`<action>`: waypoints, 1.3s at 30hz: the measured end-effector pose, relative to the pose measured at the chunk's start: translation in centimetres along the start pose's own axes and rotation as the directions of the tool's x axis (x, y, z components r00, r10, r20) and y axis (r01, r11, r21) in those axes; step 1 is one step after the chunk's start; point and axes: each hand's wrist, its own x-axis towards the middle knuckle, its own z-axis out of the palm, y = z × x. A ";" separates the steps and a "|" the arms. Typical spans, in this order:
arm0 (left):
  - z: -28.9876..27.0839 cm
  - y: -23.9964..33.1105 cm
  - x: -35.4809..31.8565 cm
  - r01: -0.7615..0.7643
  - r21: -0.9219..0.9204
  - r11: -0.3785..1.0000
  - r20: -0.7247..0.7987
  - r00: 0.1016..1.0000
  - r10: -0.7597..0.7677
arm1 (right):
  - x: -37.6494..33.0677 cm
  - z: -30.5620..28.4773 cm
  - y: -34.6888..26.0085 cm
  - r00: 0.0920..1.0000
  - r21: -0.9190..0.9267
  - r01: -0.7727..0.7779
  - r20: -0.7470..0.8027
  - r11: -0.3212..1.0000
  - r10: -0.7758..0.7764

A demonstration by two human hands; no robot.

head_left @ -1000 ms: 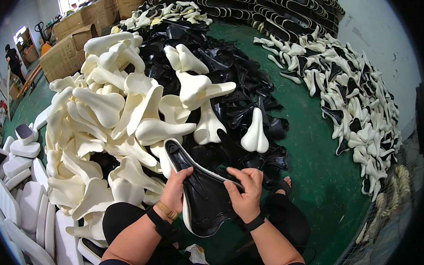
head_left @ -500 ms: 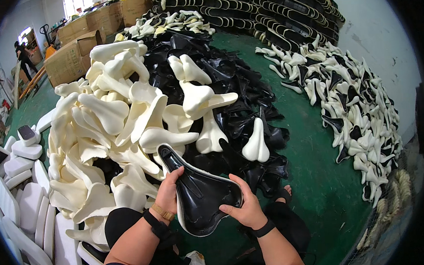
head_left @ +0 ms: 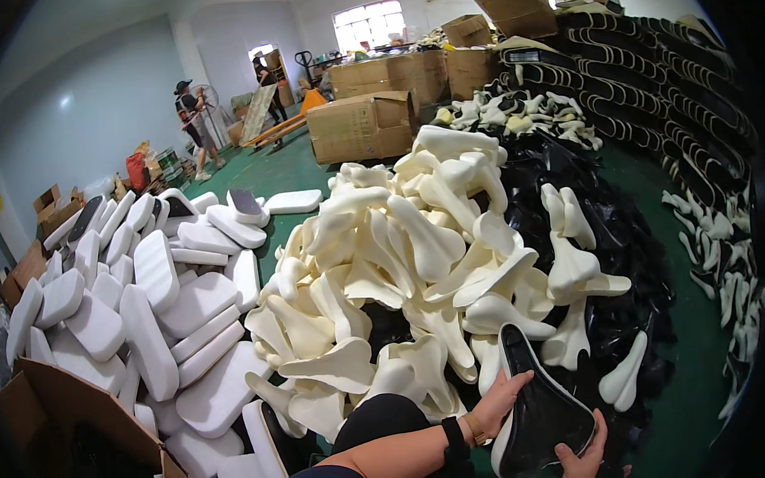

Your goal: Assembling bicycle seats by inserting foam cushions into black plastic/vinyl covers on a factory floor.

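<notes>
A bicycle saddle [head_left: 543,417] with a glossy black hollow underside and a white rim is held between my hands, its narrow nose pointing away from me. My left hand [head_left: 497,404] is closed on the left edge near the nose, thumb over the black inside. At the wide end, my right hand [head_left: 584,455] grips the right corner with its thumb on the black side; the lower frame edge cuts off its forearm. Just beyond lies a heap of cream foam saddle pads [head_left: 401,255]. Black saddle shells [head_left: 612,253] are piled to its right, with a lone white pad [head_left: 623,373] on them.
White oblong pads [head_left: 200,309] are heaped at the left, behind an open cardboard box [head_left: 80,419]. Large cartons [head_left: 364,129] stand farther back. Stacked black, cream-edged pieces [head_left: 651,78] line the right. Two people [head_left: 195,123] are across the green floor [head_left: 253,168].
The view has swung left and up, bringing the white pads, the cardboard box and the far room into sight. My hands and the saddle now appear lower right, still gripped the same way.
</notes>
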 end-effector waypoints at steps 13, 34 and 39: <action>1.0 -0.8 -0.1 -0.188 0.073 0.980 0.030 0.982 0.186 | -2.5 1.0 7.4 0.794 0.611 -0.562 0.209 0.558 0.571; -0.5 4.3 1.2 -0.415 0.385 0.824 -0.012 0.891 0.454 | -2.7 0.2 2.3 0.887 0.205 -0.437 -0.063 0.876 0.458; -4.6 6.0 1.5 -0.577 0.422 0.700 0.077 0.792 0.606 | -2.8 -3.0 -1.9 0.387 -0.201 -0.843 0.418 0.499 0.822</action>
